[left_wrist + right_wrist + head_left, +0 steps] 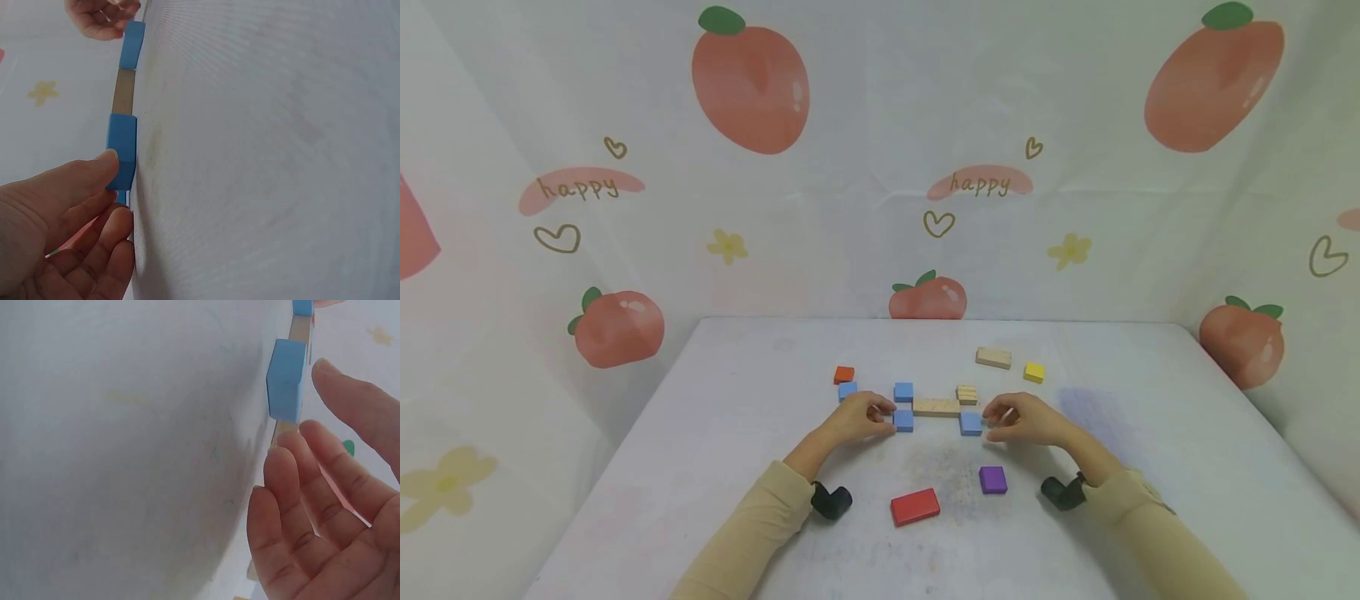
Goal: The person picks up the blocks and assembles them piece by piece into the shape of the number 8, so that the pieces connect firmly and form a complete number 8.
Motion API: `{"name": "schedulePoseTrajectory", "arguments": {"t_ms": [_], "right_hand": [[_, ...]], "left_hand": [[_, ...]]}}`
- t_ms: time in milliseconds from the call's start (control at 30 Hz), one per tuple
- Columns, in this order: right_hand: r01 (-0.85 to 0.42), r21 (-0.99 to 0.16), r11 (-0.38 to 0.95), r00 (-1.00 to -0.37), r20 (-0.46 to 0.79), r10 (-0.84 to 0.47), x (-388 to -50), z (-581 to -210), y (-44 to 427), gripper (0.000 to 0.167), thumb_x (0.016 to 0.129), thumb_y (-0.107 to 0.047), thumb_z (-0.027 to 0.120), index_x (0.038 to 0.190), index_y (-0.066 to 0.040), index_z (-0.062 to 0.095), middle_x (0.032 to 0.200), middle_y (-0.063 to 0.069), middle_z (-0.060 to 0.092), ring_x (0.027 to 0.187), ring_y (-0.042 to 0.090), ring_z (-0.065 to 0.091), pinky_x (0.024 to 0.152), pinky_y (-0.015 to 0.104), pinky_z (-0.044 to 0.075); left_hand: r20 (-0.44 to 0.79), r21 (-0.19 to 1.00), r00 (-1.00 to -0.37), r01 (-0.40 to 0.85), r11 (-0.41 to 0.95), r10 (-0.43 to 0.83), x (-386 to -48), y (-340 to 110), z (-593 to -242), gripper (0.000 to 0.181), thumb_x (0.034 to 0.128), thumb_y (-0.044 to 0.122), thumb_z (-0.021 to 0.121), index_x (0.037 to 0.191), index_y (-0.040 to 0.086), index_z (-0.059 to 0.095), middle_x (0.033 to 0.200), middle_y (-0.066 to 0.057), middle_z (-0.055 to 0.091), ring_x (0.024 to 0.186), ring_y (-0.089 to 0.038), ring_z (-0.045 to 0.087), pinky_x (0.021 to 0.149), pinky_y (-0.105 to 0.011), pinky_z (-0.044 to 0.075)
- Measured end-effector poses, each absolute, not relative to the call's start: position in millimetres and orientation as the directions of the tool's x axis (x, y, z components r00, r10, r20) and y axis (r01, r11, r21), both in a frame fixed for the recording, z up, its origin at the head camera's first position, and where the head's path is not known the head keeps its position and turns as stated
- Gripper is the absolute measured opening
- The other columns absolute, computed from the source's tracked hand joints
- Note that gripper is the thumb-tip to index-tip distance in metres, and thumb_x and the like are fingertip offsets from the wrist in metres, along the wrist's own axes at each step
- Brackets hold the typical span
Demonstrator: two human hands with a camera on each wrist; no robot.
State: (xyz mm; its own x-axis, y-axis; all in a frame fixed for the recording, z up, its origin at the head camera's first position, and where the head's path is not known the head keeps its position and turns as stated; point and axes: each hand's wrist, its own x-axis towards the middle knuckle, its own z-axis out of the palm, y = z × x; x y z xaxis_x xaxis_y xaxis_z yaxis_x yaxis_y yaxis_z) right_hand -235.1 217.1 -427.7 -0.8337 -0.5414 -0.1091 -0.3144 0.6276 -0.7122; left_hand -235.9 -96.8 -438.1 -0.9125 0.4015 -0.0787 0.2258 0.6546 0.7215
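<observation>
My left hand (pixel 859 417) is at a blue block (pixel 903 422) at the left end of a plain wooden block (pixel 936 407). In the left wrist view the thumb lies on that blue block (pixel 122 150), with the bent fingers close by its end. A second blue block (pixel 971 424) stands at the wooden block's right end. Just right of it is my right hand (pixel 1026 418), holding nothing. The right wrist view shows a gap between its thumb and the blue block (pixel 287 381); its fingers are loosely bent.
Behind the wooden block lie a blue block (pixel 903 392) and a ridged wooden block (pixel 967 394). Another blue block (pixel 847 390) and an orange block (pixel 844 375) are beyond my left hand. Farther back are a wooden block (pixel 993 358) and yellow block (pixel 1033 372); nearer, red (pixel 915 507) and purple (pixel 992 480) blocks.
</observation>
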Motion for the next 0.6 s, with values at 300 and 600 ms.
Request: {"name": "schedulePoseTrajectory", "arguments": {"t_ms": [300,600], "right_hand": [[-0.373,-0.698,0.611,-0.786,-0.112,-0.608,-227.3,-420.6,226.7,0.029,0.081,-0.026,0.071,0.099,-0.004,0.064,0.094,0.005,0.065,0.082,0.006,0.058,0.075,0.02,0.049],[-0.36,-0.736,0.573,-0.729,-0.161,-0.665,-215.6,-420.9,230.0,0.032,0.078,-0.026,0.074,0.099,-0.004,0.064,0.094,0.008,0.063,0.076,0.004,0.054,0.072,0.02,0.048]], "left_hand": [[-0.083,0.72,-0.917,0.216,0.659,0.39,-236.8,-96.5,-436.9,0.031,0.0799,0.015,0.073,0.109,0.006,0.067,0.103,-0.008,0.067,0.081,-0.012,0.055,0.077,-0.026,0.05],[-0.074,0.721,-0.912,0.231,0.653,0.403,-235.7,-96.8,-437.5,0.032,0.0799,0.015,0.073,0.109,0.005,0.067,0.102,-0.009,0.067,0.079,-0.012,0.053,0.075,-0.025,0.049]]}}
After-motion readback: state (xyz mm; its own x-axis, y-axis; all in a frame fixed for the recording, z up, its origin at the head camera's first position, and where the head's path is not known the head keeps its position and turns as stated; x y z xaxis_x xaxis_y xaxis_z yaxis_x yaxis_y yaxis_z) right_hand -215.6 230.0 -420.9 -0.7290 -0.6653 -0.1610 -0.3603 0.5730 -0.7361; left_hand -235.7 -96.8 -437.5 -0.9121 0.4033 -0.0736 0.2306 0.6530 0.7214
